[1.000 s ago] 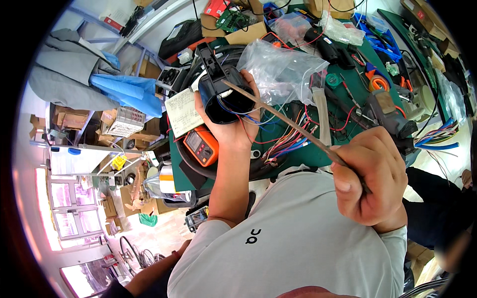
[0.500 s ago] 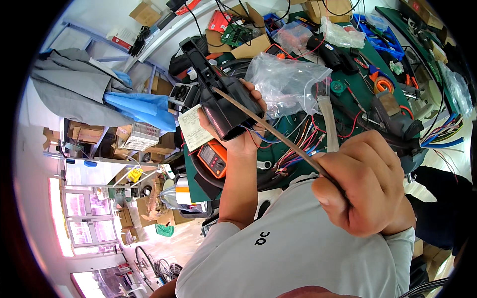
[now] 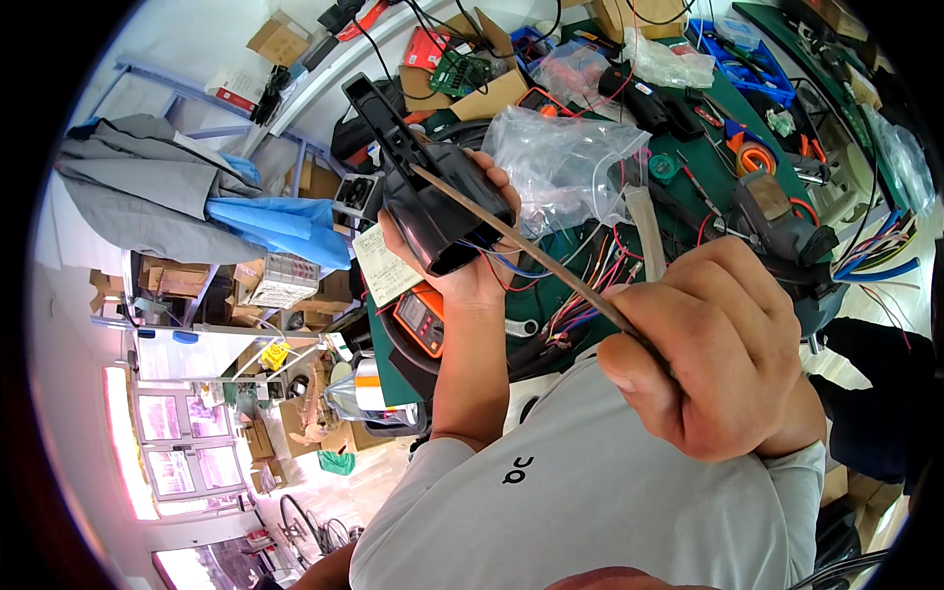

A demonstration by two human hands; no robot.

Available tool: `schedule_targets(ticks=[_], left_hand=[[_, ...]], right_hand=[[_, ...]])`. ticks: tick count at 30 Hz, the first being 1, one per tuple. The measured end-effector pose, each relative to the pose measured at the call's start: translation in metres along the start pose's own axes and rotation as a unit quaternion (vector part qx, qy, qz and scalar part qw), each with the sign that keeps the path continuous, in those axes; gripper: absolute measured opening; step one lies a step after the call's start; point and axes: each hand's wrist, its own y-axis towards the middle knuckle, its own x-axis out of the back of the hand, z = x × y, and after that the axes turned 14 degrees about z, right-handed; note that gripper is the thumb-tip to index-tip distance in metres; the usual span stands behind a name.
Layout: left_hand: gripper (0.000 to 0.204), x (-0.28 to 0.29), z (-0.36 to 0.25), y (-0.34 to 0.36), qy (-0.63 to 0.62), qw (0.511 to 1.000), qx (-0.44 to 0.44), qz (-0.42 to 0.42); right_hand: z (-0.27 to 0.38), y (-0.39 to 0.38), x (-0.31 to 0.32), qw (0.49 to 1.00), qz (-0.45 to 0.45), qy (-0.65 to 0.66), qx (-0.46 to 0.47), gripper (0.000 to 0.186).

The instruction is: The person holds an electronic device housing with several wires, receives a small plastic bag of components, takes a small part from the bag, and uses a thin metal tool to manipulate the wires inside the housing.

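Observation:
My left hand [image 3: 477,280] is wrapped round a black plastic housing [image 3: 438,206], a hollow shell with a long slotted handle pointing up and away. Its open wide end faces me. A long, thin brownish file-like rod [image 3: 531,252] is gripped in my right hand [image 3: 713,344], thumb and curled fingers pressed round its near end. The rod slants up to the left, and its far tip meets the housing near the base of the handle. Whether the tip goes into an opening there I cannot tell. Thin blue and red wires show beside the housing's lower end.
Below the left forearm's side lie an orange multimeter [image 3: 421,320] and a handwritten paper note [image 3: 383,264]. A clear plastic bag [image 3: 560,162], loose coloured wires [image 3: 590,295] and a ratchet-like wrench [image 3: 521,327] cover the green bench [image 3: 396,382]. A blue tool tray [image 3: 752,69] stands far right.
The housing, rod and both hands sit slightly further left and up in the picture, while the background has shifted a little too. Both grips look the same.

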Motion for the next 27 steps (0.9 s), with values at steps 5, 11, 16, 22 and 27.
schedule_targets(ticks=[5, 11, 16, 22, 27], left_hand=[[0.095, -0.003, 0.002, 0.004, 0.038, 0.999, 0.000, 0.010], [0.094, -0.005, 0.004, 0.003, 0.048, 0.999, -0.003, -0.012], [0.093, -0.008, 0.005, 0.001, 0.066, 0.997, -0.003, -0.029], [0.093, -0.011, 0.007, 0.000, 0.096, 0.994, -0.009, -0.048], [0.093, -0.009, 0.004, -0.001, 0.090, 0.995, 0.017, -0.048]], right_hand=[[-0.001, 0.000, 0.000, 1.000, -0.001, 0.000, 0.001, 0.024], [-0.001, 0.003, 0.002, 1.000, 0.002, -0.006, 0.011, 0.025], [-0.001, 0.004, 0.001, 1.000, -0.002, -0.011, 0.014, 0.025], [0.000, 0.009, -0.007, 0.999, -0.042, -0.010, 0.021, 0.025], [0.003, 0.016, -0.006, 0.999, -0.035, -0.012, 0.019, 0.028]])
